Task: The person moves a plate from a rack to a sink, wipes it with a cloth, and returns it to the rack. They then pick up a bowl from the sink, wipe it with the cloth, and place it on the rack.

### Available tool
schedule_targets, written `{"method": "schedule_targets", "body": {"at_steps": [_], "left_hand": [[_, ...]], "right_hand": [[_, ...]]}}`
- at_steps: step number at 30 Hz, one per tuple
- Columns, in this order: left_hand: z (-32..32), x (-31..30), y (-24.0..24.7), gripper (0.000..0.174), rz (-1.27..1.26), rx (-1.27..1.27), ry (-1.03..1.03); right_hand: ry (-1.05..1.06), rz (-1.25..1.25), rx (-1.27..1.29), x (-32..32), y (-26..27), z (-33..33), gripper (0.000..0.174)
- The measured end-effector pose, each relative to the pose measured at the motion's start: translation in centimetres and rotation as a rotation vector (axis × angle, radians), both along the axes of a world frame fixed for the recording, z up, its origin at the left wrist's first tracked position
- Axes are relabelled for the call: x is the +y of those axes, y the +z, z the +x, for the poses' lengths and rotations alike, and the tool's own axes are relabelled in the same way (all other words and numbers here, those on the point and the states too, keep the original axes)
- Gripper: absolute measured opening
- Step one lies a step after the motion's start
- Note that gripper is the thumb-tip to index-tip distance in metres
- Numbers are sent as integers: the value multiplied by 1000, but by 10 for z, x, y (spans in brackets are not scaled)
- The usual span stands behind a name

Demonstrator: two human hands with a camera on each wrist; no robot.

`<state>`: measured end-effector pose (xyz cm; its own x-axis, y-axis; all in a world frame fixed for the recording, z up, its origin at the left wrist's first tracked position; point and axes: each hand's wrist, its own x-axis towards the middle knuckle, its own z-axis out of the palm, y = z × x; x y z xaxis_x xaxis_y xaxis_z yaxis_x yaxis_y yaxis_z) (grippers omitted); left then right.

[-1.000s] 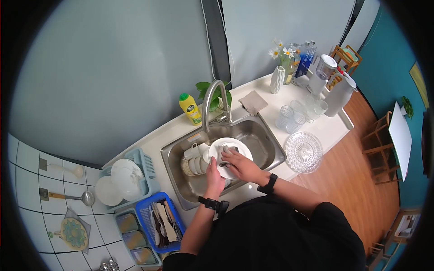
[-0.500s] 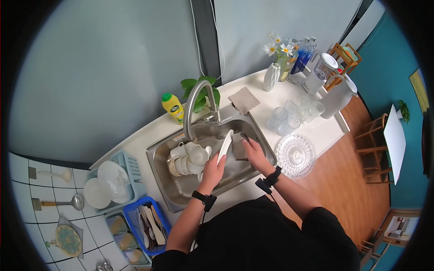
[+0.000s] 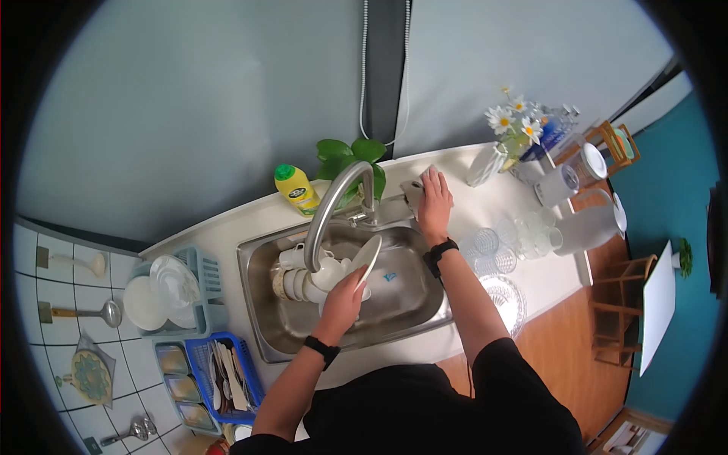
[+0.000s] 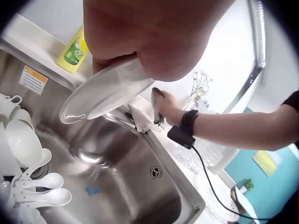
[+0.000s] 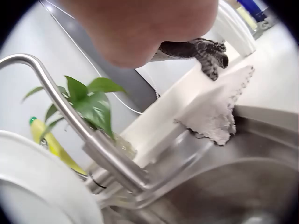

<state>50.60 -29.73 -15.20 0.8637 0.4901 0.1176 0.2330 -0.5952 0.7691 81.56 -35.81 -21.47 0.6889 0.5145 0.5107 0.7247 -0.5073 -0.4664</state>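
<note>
One white plate, tilted on edge over the sink, is gripped at its lower rim by the left hand. At the plate's 1 o'clock, the right hand clutches one dark scouring cloth above one pale lace cloth on the worktop. One faucet arches at 11 o'clock, and stacked cups crowd 9 o'clock.

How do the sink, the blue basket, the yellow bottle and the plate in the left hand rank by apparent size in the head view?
1. sink
2. blue basket
3. plate and yellow bottle: these look alike. The plate is tilted almost edge-on, so I do not rank them.
</note>
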Motion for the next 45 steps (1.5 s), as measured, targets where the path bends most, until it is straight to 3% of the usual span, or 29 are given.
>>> {"method": "schedule_targets", "body": {"at_steps": [2, 5, 9, 11, 12, 13, 14, 15, 16, 17, 18, 19, 20, 21, 22, 23, 24, 26, 27, 29, 30, 32, 33, 35, 36, 39, 41, 43, 45], "left_hand": [[-10, -2, 4, 38, -109, 74, 109], [-26, -3, 5, 39, -123, 114, 130], [-47, -12, 15, 39, -173, 166, 183], [-61, -14, 20, 40, -219, 201, 115], [-70, -15, 17, 40, -166, 169, 38], [-77, -15, 13, 41, -137, 145, -39], [-85, -17, 11, 43, -108, 122, -113], [-91, -20, 16, 43, -90, 137, -52], [-94, -21, 23, 46, 19, 186, -207], [-100, -23, 30, 50, 123, 237, -369], [-109, -25, 34, 50, 137, 243, -328], [-116, -26, 38, 53, 176, 265, -378], [-122, -28, 41, 57, 216, 285, -434], [-129, -30, 46, 57, 227, 279, -408], [-140, -33, 51, 63, 397, 271, -304], [-151, -33, 57, 70, 564, 261, -198], [-164, -31, 61, 70, 573, 254, -179], [-194, -20, 72, 86, 61, 232, 119], [-208, -13, 80, 86, 62, 218, 133], [-233, 1, 103, 96, -655, -14, 304], [-242, 6, 112, 96, -658, -33, 316], [-260, 18, 127, 78, -587, 4, 476], [-273, 27, 129, 78, -593, -13, 486], [-294, 40, 131, 61, -641, -89, 342], [-299, 38, 140, 41, -581, -160, 402], [-335, 53, 155, 33, -409, 8, 464], [-354, 65, 163, 31, -314, -64, 513], [-387, 87, 172, 32, -255, -42, 649], [-423, 120, 187, 31, -118, 6, 889]], "right_hand": [[3, -300, 31, 5, -27, 14, 53], [-33, -396, 121, 6, -41, 4, 59], [89, -153, 99, 4, -33, -19, 60], [283, 101, 348, -10, -4, -60, 46], [318, 53, 718, -19, 13, -83, 42], [418, 61, 750, -29, 8, -103, 43], [420, -106, 1136, -41, 1, -118, 45], [371, -160, 1400, -50, 29, -142, 46], [532, -43, 1667, -61, 6, -154, 45], [473, 35, 2013, -69, 31, -167, 43], [539, 85, 2086, -75, 24, -175, 40], [631, -69, 2019, -78, 45, -174, 39], [644, -25, 2031, -80, 35, -179, 38], [652, 21, 2042, -80, 37, -186, 39], [674, 3, 2029, -80, 39, -190, 39], [656, 103, 1998, -80, 41, -195, 39], [635, 206, 1964, -77, 50, -202, 40], [707, 199, 1892, -69, 68, -213, 40], [763, 202, 1833, -65, 77, -219, 40], [814, 185, 1792, -52, 95, -240, 41], [919, 149, 1747, -44, 102, -251, 43], [1095, 19, 1590, -25, 111, -272, 47], [1103, -2, 1582, -14, 118, -286, 47], [1231, -106, 1498, 7, 131, -317, 46], [1237, -125, 1489, 18, 136, -331, 46], [1314, -189, 1365, 51, 144, -372, 43], [1386, -129, 1343, 76, 145, -394, 40], [1386, -245, 1309, 106, 146, -399, 35], [1294, -233, 1482, 133, 149, -400, 34]]}}
